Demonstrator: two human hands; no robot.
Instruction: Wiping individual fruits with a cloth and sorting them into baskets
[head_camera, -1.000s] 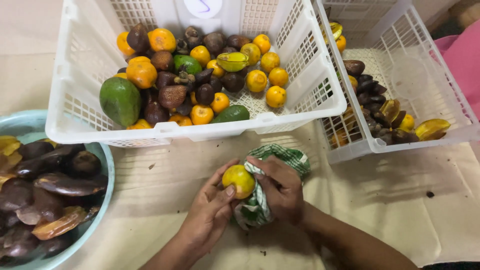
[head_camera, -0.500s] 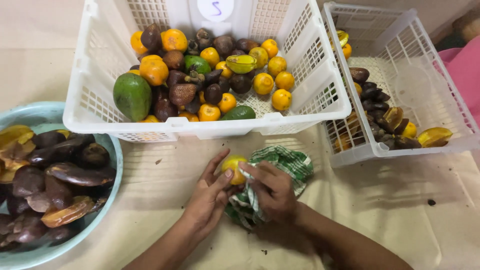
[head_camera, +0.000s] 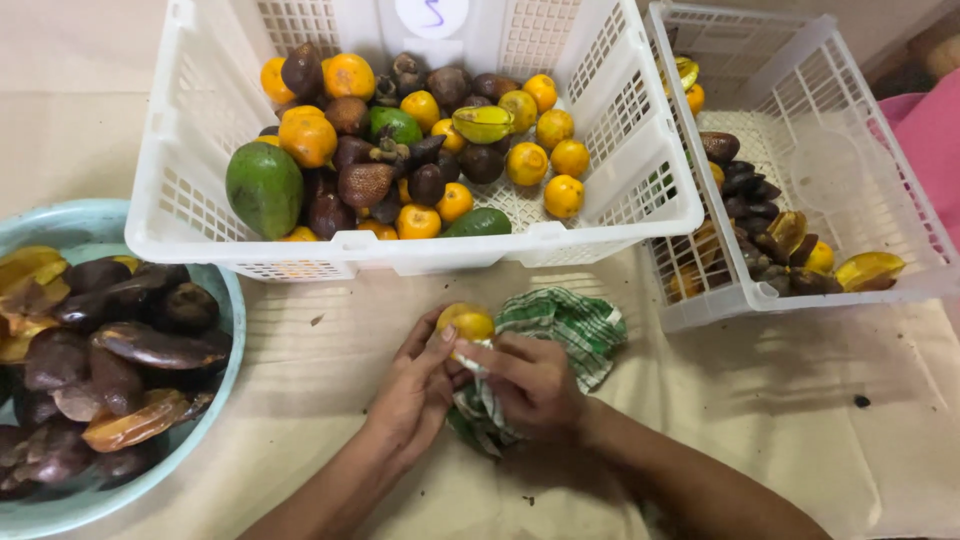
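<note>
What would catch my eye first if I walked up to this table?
The big white basket at the top, heaped with orange, green and dark brown fruit. Below it, the left hand holds a yellow fruit while the right hand presses a green checked cloth against it.
</note>
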